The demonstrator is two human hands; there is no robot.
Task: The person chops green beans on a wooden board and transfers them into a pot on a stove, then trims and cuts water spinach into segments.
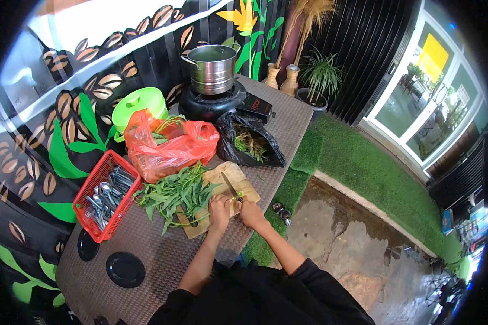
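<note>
My right hand [250, 212] is closed around the handle of a kitchen knife [230, 184], whose blade points away over a wooden cutting board [248, 177]. Beside it, my left hand [220, 209] is closed on the stem end of the leafy greens [173, 190], pressing them to the board. The long leaves spread left across the board and onto the table. Small cut green bits lie near the blade. My left fingertips are partly hidden.
A red plastic bag [171, 149] and a black bag with plant scraps [249, 146] sit behind the board. Further back are a steel pot [211, 70] on a portable stove [209, 107] and a green lidded container [141, 103]. A red cutlery basket [106, 233] and black plate [125, 269] stand left.
</note>
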